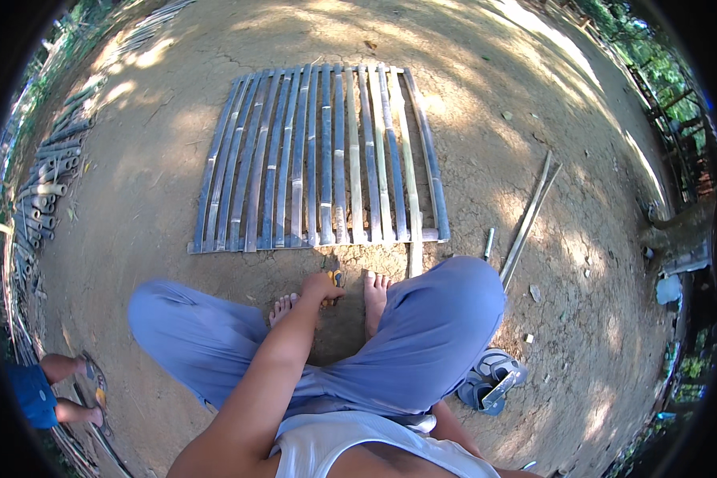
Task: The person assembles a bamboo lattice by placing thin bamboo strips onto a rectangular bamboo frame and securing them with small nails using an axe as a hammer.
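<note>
My left hand [321, 287] reaches down between my bare feet, its fingers closed round a small yellow-orange and dark tool [336, 279]; its exact kind is too small to make out. Just beyond it lies a flat panel of split bamboo slats [311, 159], set side by side across crosspieces at the far and near ends. One pale slat [415, 259] sticks out past the near crosspiece toward my right foot. My right arm [454, 430] goes down beside my right thigh, and its hand is hidden.
Two long thin strips [526, 219] and a short pale rod [489, 243] lie right of the panel. Sandals [492, 381] sit by my right knee. Cut bamboo pieces [52, 179] are piled at far left. Another person's legs [72, 390] stand at lower left.
</note>
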`<act>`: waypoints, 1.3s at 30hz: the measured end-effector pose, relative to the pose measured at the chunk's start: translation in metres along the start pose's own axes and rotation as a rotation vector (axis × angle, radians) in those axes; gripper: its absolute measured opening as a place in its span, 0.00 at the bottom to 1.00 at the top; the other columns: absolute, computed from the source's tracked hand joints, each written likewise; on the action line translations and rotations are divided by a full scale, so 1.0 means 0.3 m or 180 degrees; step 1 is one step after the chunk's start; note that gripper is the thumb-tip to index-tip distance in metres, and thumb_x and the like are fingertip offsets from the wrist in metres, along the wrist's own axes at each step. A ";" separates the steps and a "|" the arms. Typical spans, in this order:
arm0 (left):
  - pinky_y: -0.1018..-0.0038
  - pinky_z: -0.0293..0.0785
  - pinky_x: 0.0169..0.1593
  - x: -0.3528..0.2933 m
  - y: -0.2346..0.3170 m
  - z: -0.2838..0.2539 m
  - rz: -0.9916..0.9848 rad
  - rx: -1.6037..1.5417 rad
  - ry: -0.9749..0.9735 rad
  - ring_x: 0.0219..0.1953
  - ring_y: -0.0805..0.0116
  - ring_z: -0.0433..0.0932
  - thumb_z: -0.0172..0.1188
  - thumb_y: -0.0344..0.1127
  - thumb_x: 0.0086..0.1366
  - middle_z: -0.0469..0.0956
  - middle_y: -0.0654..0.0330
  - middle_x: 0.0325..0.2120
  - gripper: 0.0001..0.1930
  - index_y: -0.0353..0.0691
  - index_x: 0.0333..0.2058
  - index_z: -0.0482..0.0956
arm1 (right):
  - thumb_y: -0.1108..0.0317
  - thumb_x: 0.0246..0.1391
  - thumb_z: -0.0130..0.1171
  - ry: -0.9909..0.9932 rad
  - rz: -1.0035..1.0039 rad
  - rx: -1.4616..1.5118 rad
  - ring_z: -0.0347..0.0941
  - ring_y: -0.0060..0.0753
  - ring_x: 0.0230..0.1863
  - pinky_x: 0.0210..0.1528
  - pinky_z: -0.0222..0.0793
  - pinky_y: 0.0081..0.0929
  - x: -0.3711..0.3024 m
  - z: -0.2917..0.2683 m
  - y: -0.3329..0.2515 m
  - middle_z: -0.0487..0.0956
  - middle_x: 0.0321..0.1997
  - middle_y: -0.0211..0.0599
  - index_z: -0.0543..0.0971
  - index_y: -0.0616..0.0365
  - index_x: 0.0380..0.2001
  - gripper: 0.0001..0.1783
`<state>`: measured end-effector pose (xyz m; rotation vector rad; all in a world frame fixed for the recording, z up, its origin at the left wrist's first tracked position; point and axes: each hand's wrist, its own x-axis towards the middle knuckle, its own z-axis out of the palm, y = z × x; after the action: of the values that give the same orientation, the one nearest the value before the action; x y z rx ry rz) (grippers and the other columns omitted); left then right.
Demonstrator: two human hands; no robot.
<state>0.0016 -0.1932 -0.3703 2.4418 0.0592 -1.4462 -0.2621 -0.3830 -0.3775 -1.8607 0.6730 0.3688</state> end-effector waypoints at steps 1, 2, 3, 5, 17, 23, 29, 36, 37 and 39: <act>0.64 0.87 0.39 -0.019 0.032 -0.032 -0.0172 -0.0239 -0.0510 0.34 0.58 0.86 0.75 0.53 0.55 0.84 0.52 0.33 0.26 0.36 0.42 0.83 | 0.56 0.69 0.57 0.0087 0.0076 0.0251 0.67 0.44 0.61 0.59 0.63 0.45 -0.002 -0.020 -0.008 0.77 0.60 0.47 0.72 0.54 0.64 0.25; 0.66 0.86 0.35 -0.032 0.037 -0.039 -0.0105 -0.0665 -0.0732 0.32 0.60 0.85 0.74 0.52 0.56 0.83 0.54 0.31 0.24 0.37 0.39 0.83 | 0.56 0.69 0.57 0.0168 0.0130 0.0523 0.68 0.43 0.59 0.58 0.64 0.45 0.000 -0.044 -0.014 0.78 0.59 0.47 0.72 0.55 0.64 0.25; 0.69 0.85 0.32 -0.054 0.045 -0.036 -0.0014 -0.1049 -0.0969 0.29 0.62 0.84 0.74 0.52 0.56 0.83 0.55 0.29 0.22 0.37 0.36 0.83 | 0.56 0.70 0.57 0.0292 0.0170 0.0849 0.69 0.43 0.58 0.57 0.65 0.44 0.000 -0.075 -0.028 0.78 0.58 0.47 0.72 0.55 0.63 0.24; 0.69 0.85 0.31 -0.094 0.064 -0.085 0.0306 -0.1288 -0.1060 0.28 0.66 0.83 0.73 0.52 0.57 0.82 0.57 0.26 0.20 0.38 0.33 0.83 | 0.56 0.70 0.57 0.0350 0.0133 0.1590 0.71 0.41 0.55 0.54 0.68 0.42 0.052 -0.093 -0.104 0.79 0.57 0.47 0.73 0.55 0.62 0.23; 0.60 0.84 0.43 -0.011 0.267 -0.125 0.1081 -0.1837 -0.0415 0.34 0.64 0.83 0.69 0.50 0.62 0.83 0.59 0.32 0.18 0.42 0.41 0.82 | 0.57 0.71 0.57 0.1933 -0.0195 0.3924 0.78 0.29 0.29 0.28 0.75 0.29 0.409 -0.272 -0.476 0.78 0.30 0.33 0.76 0.54 0.52 0.15; 0.57 0.82 0.49 0.262 -0.028 0.021 0.0171 -0.3240 -0.0362 0.37 0.62 0.83 0.67 0.49 0.65 0.84 0.59 0.36 0.18 0.43 0.46 0.82 | 0.60 0.70 0.55 0.2654 0.0451 0.1164 0.81 0.47 0.34 0.41 0.77 0.45 0.242 -0.412 0.056 0.81 0.34 0.49 0.72 0.62 0.54 0.18; 0.54 0.80 0.55 0.395 -0.440 -0.067 -0.0411 -0.4790 0.0301 0.44 0.58 0.81 0.64 0.48 0.69 0.82 0.57 0.46 0.22 0.44 0.56 0.77 | 0.60 0.60 0.61 0.1485 0.0840 -0.1290 0.74 0.67 0.56 0.58 0.70 0.56 0.009 -0.357 0.312 0.76 0.55 0.64 0.65 0.63 0.68 0.36; 0.50 0.75 0.64 0.260 -0.288 -0.152 -0.0840 -0.6022 0.0684 0.62 0.55 0.71 0.62 0.51 0.70 0.61 0.53 0.69 0.43 0.44 0.76 0.50 | 0.61 0.58 0.65 0.2077 -0.0235 -0.1166 0.73 0.62 0.57 0.62 0.68 0.52 0.295 -0.547 0.188 0.77 0.54 0.60 0.71 0.65 0.66 0.35; 0.49 0.75 0.64 0.262 -0.280 -0.155 -0.0885 -0.6125 0.0689 0.62 0.55 0.71 0.63 0.51 0.69 0.60 0.53 0.69 0.45 0.45 0.76 0.49 | 0.62 0.58 0.64 0.2130 -0.0235 -0.0975 0.74 0.62 0.56 0.63 0.69 0.50 0.403 -0.569 0.138 0.77 0.53 0.61 0.71 0.67 0.65 0.35; 0.48 0.75 0.64 0.262 -0.312 -0.167 -0.0871 -0.6234 0.0815 0.63 0.55 0.71 0.63 0.52 0.69 0.60 0.53 0.69 0.46 0.45 0.76 0.48 | 0.60 0.58 0.64 0.2000 -0.0374 -0.0690 0.74 0.63 0.58 0.64 0.68 0.49 0.593 -0.565 0.003 0.77 0.55 0.63 0.70 0.68 0.66 0.36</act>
<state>0.0655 -0.0994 -0.4379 0.8588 1.1943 -0.4021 -0.1318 -0.5886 -0.4105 -2.2292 0.9614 -0.2480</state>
